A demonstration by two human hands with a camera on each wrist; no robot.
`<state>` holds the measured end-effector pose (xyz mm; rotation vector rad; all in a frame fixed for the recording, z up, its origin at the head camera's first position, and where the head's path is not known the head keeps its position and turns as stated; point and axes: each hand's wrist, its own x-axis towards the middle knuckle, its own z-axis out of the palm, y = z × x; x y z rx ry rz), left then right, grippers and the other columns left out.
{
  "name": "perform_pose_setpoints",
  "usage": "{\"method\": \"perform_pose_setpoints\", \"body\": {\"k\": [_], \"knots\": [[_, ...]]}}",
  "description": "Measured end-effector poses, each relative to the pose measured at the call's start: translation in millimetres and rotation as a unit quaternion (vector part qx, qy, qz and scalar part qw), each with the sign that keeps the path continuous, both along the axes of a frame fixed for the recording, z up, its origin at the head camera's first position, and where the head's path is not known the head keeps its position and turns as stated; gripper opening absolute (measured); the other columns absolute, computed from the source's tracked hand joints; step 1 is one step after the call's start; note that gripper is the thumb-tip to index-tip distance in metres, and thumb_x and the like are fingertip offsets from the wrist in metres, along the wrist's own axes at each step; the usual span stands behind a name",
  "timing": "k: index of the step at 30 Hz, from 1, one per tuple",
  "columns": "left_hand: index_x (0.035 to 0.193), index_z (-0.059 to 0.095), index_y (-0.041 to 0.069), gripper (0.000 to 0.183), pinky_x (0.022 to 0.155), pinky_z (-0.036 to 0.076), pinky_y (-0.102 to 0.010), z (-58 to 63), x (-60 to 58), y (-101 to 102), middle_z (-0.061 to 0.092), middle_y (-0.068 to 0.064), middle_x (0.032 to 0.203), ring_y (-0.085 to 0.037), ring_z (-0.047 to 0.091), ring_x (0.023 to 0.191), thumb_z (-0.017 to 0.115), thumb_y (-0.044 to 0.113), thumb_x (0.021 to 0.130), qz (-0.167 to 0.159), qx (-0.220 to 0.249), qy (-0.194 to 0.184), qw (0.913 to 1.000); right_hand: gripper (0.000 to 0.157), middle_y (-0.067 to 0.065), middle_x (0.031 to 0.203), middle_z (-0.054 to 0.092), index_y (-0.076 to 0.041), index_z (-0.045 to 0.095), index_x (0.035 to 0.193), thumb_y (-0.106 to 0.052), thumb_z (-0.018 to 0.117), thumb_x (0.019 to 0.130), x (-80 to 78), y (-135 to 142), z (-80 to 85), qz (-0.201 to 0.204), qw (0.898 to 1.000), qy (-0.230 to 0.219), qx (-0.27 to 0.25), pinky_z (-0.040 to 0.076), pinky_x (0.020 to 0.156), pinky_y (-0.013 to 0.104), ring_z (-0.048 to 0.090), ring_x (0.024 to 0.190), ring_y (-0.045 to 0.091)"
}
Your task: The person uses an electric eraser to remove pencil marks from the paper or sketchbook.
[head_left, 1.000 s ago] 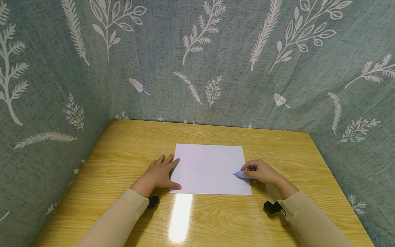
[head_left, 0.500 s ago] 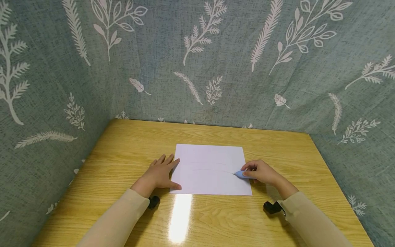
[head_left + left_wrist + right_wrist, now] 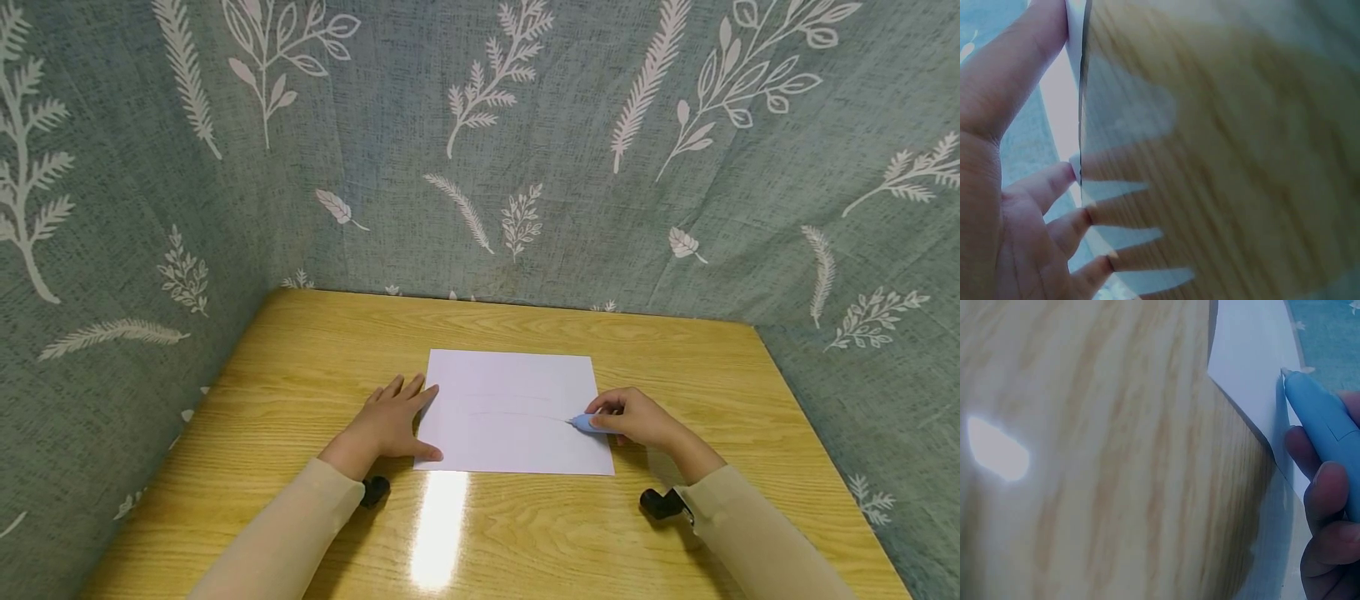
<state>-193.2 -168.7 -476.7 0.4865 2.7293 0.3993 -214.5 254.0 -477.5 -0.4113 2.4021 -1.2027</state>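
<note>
A white sheet of paper (image 3: 517, 442) lies flat on the wooden table, with two thin, faint reddish lines running across its middle. My left hand (image 3: 386, 421) rests at the sheet's left edge, fingers spread and thumb on the paper; the left wrist view shows its palm side (image 3: 1029, 244) and the straight fingers. Near the sheet's right edge, my right hand (image 3: 633, 417) pinches a thick light-blue pen (image 3: 588, 423). Its narrow pale tip points left, right at the end of the lower line. In the right wrist view, curled fingers (image 3: 1329, 494) wrap the blue pen body (image 3: 1322, 412).
The wood-grain table (image 3: 525, 533) has a bright light reflection (image 3: 438, 533) in front of the paper. Grey-green leaf-patterned cloth (image 3: 390, 108) walls the back and both sides. Black wrist mounts (image 3: 660, 504) stick out from both beige sleeves.
Both hands, the pen and the paper hold their positions; the lines look the same. Only a very slight shift of the head view shows.
</note>
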Motion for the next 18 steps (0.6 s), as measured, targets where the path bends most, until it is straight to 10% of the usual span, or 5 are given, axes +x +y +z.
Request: {"method": "perform_pose_setpoints", "body": {"k": [18], "knots": [[0.160, 0.030, 0.019, 0.112, 0.118, 0.011, -0.066, -0.8, 0.1, 0.7, 0.015, -0.015, 0.166, -0.046, 0.009, 0.150, 0.079, 0.068, 0.071, 0.002, -0.008, 0.000, 1.0000, 0.022, 0.010, 0.087, 0.065, 0.000, 0.071, 0.115, -0.014, 0.064, 0.099, 1.7, -7.0, 5.8, -0.001, 1.000, 0.005, 0.015, 0.045, 0.048, 0.034, 0.051, 0.055, 0.023]]}}
